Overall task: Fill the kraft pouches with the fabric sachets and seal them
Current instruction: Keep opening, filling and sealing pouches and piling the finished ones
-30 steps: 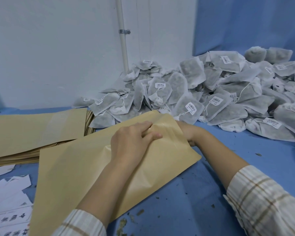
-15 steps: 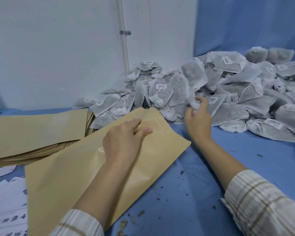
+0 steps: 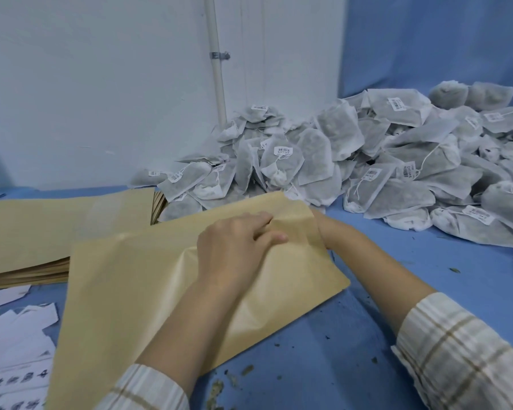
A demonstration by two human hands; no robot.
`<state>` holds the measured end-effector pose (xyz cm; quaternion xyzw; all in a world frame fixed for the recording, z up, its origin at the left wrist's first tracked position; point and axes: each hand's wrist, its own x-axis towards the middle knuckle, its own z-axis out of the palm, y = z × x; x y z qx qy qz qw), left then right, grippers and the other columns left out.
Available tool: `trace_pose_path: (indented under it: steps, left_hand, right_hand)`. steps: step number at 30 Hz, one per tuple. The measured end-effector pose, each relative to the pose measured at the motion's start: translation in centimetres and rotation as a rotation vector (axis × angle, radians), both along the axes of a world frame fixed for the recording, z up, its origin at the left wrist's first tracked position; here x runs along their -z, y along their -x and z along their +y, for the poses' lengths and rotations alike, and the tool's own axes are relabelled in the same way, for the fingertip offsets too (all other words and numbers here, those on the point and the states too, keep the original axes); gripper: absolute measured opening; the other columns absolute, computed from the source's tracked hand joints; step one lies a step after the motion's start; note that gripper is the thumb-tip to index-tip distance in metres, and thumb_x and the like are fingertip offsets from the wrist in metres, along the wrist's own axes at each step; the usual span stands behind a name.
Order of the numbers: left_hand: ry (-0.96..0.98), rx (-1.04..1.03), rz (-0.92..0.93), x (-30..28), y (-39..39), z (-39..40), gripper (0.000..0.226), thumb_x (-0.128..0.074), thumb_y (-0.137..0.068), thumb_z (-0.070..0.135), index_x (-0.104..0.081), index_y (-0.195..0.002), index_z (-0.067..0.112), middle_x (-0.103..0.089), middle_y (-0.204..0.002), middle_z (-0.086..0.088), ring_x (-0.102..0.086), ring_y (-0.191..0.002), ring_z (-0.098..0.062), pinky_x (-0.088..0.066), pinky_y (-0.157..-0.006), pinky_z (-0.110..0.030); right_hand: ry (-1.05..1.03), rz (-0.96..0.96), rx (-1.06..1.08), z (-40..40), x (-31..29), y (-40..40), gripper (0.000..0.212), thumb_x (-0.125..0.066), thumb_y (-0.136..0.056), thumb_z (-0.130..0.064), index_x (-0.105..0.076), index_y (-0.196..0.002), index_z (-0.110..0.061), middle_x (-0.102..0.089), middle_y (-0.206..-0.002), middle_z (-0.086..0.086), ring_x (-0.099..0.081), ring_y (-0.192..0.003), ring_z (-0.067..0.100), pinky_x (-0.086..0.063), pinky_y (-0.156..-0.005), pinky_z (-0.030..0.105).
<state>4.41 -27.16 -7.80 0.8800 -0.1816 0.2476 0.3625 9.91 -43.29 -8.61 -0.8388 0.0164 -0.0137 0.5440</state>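
The kraft pouch (image 3: pixel 166 291) lies flat on the blue table (image 3: pixel 353 335) at six o'clock, mouth toward the sachet heap (image 3: pixel 382 161) at one o'clock. The left hand (image 3: pixel 234 250) pinches the pouch's upper layer near the mouth. The right hand (image 3: pixel 323 229) is buried inside the mouth, so I cannot tell what it grasps. Best to hold the lip up and push the sachet deep. Sachet tags carry barcodes, print too small to read; the paper slips (image 3: pixel 15 350) at eight o'clock show blurred characters

Right hand (image 3: pixel 323 229) back from sachet pile (image 3: pixel 367 161), now inside pouch (image 3: pixel 190 291) mouth; left hand (image 3: pixel 234 250) fingers curl on pouch top.
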Motion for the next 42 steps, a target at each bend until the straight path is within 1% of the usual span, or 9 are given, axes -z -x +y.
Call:
trace_pose_path:
  steps: [4,9,13,16,19,23,30,36,42]
  left_hand:
    - [0.059,0.015,0.04,0.2,-0.4,0.3,0.047,-0.076,-0.069,0.049,-0.043,-0.103,0.051,-0.066,-0.085,0.013,-0.064,-0.085,-0.016,-0.05,-0.074,-0.038]
    - [0.079,-0.068,0.032,0.2,-0.9,0.7,0.03,-0.071,-0.073,0.052,-0.07,-0.087,0.027,-0.072,-0.083,0.006,-0.063,-0.087,-0.019,-0.049,-0.075,-0.039]
    - [0.051,-0.18,0.056,0.0,-1.4,1.4,0.037,-0.067,-0.075,0.056,-0.072,-0.094,0.024,-0.073,-0.094,0.003,-0.062,-0.096,-0.023,-0.049,-0.077,-0.038]
    - [0.086,-0.217,0.079,-0.1,-1.7,2.0,0.038,-0.066,-0.076,0.057,-0.072,-0.099,0.026,-0.073,-0.097,-0.001,-0.061,-0.099,-0.025,-0.049,-0.077,-0.037]
    - [0.079,-0.253,0.084,-0.4,-2.0,2.3,0.039,-0.066,-0.075,0.057,-0.072,-0.097,0.025,-0.072,-0.097,-0.004,-0.061,-0.098,-0.026,-0.047,-0.075,-0.034]
    - [0.109,-0.306,0.092,-0.5,-2.2,3.0,0.039,-0.069,-0.074,0.055,-0.072,-0.091,0.02,-0.072,-0.092,-0.005,-0.061,-0.092,-0.027,-0.045,-0.071,-0.033]
    - [0.124,-0.307,0.073,-0.7,-2.2,3.2,0.036,-0.07,-0.074,0.053,-0.073,-0.091,0.022,-0.072,-0.094,-0.006,-0.061,-0.092,-0.027,-0.041,-0.069,-0.031]
    - [0.143,-0.296,0.056,-0.9,-1.9,3.0,0.037,-0.07,-0.073,0.054,-0.073,-0.092,0.023,-0.072,-0.091,-0.006,-0.062,-0.091,-0.027,-0.043,-0.069,-0.032]
    - [0.233,-0.197,0.011,-2.2,-0.9,2.1,0.031,-0.072,-0.071,0.053,-0.072,-0.086,0.026,-0.071,-0.078,0.001,-0.061,-0.082,-0.018,-0.041,-0.07,-0.03]
  right_hand:
    - [0.267,0.01,0.318,5.5,1.0,0.6,0.028,-0.023,-0.097,-0.015,-0.046,-0.112,-0.009,-0.056,-0.109,0.004,-0.062,-0.092,0.006,-0.034,-0.093,0.022]
    - [-0.442,0.085,-0.274,-1.1,-2.5,2.9,0.021,-0.05,-0.093,-0.003,-0.064,-0.09,-0.018,-0.071,-0.07,-0.003,-0.065,-0.058,0.004,-0.049,-0.048,0.015]
    - [-0.027,-0.225,0.085,-0.1,-0.3,0.3,0.015,-0.062,-0.084,-0.007,-0.072,-0.091,-0.016,-0.071,-0.084,-0.003,-0.064,-0.074,0.009,-0.051,-0.064,0.023]
    - [0.451,-0.447,0.431,-1.0,-0.1,-2.0,0.024,-0.055,-0.089,-0.018,-0.07,-0.107,-0.022,-0.047,-0.136,0.005,-0.041,-0.122,0.02,-0.03,-0.095,0.021]
    - [0.845,-0.367,0.249,0.1,0.3,-4.0,0.036,-0.045,-0.094,-0.039,-0.053,-0.128,-0.033,0.001,-0.157,0.006,-0.002,-0.142,0.026,-0.011,-0.113,0.036]
    - [0.976,-0.238,0.182,0.9,0.5,-5.5,0.053,-0.033,-0.096,-0.047,-0.03,-0.144,-0.025,0.011,-0.157,0.004,0.008,-0.145,0.021,-0.002,-0.115,0.041]
    - [0.165,-0.823,0.604,1.3,-0.2,-2.3,0.023,-0.056,-0.089,-0.014,-0.06,-0.112,-0.015,-0.06,-0.109,-0.005,-0.052,-0.102,0.01,-0.043,-0.089,0.027]
    - [-0.579,-0.671,0.669,0.6,-2.7,0.0,0.017,-0.059,-0.085,-0.018,-0.058,-0.099,-0.027,-0.057,-0.075,-0.01,-0.056,-0.059,0.0,-0.05,-0.063,0.015]
    - [-0.431,-0.303,0.262,-0.2,-3.6,2.4,0.026,-0.067,-0.08,-0.012,-0.064,-0.106,-0.012,-0.062,-0.055,-0.007,-0.056,-0.045,0.005,-0.05,-0.048,0.021]
